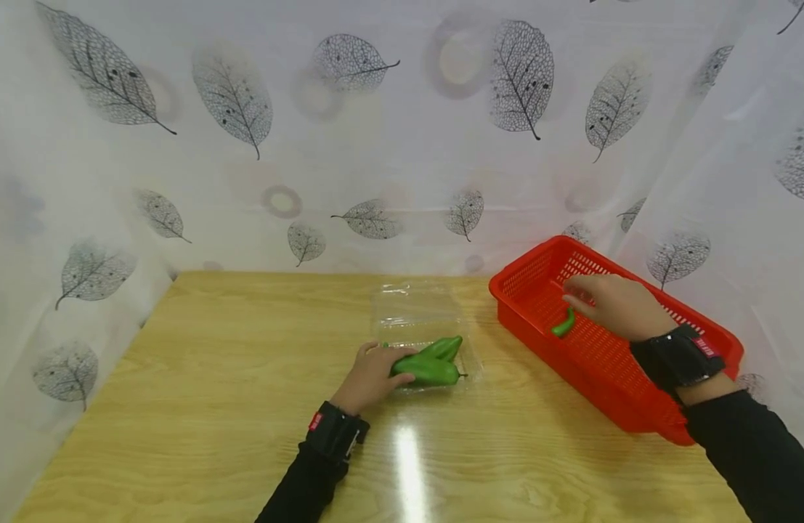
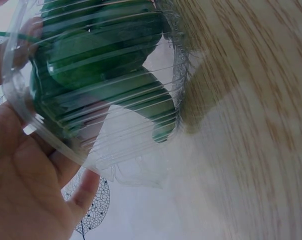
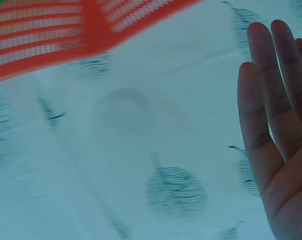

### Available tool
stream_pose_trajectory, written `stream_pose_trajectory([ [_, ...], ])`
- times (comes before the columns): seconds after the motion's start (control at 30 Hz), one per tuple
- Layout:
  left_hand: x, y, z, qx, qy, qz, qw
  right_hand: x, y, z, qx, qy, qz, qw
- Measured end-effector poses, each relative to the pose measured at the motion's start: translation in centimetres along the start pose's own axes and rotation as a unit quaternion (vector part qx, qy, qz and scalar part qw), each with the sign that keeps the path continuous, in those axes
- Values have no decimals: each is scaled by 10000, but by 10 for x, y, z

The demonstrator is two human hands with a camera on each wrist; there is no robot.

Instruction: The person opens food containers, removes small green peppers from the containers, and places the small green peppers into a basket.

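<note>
Long green peppers [image 1: 428, 370] lie in a clear plastic container [image 1: 468, 356] on the table. My left hand [image 1: 374, 374] reaches over its left side and grips a pepper, thumb and fingers on either side. In the left wrist view, peppers [image 2: 86, 57] show through the ridged wall, and the fingers pass behind the clear rim [image 2: 16, 95]. My right hand [image 1: 620, 303] hangs over the red basket [image 1: 532, 319], its fingers loosely bent in the head view. Just under it is a small curved green pepper [image 1: 563, 325]. The right wrist view shows the fingers [image 3: 278, 95] extended, holding nothing.
The container's clear lid [image 1: 415, 301] lies folded back behind it on the wooden table [image 1: 245, 363]. A white curtain with leaf prints [image 1: 388, 145] hangs along the back and both sides. The basket stands at the right, close to the curtain.
</note>
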State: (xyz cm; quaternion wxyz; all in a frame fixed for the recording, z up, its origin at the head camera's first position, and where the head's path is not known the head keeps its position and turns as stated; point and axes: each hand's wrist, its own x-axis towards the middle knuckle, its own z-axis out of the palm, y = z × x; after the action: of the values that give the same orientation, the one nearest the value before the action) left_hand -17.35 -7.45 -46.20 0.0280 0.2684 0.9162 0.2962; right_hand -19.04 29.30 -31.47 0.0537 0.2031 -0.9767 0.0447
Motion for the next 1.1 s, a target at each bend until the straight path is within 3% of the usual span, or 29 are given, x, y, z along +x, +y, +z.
stream_pose_trajectory([
  [0.17, -1, 1, -1, 26, 41, 26, 10000, 13, -42, -1, 62, 189, -621, 9979],
  [0.37, 0, 1, -2, 7, 47, 24, 10000, 34, -79, 26, 6, 475, -1359, 9896],
  [0.6, 0, 2, -3, 84, 16, 6, 10000, 54, -112, 58, 364, -164, -1704, 9846],
  [0.77, 1, 3, -2, 121, 3, -22, 9999, 67, -123, 82, 444, -693, -1894, 9784],
  [1.1, 1, 1, -1, 216, 24, -32, 9998, 67, -135, 110, 564, -904, -1952, 9750],
])
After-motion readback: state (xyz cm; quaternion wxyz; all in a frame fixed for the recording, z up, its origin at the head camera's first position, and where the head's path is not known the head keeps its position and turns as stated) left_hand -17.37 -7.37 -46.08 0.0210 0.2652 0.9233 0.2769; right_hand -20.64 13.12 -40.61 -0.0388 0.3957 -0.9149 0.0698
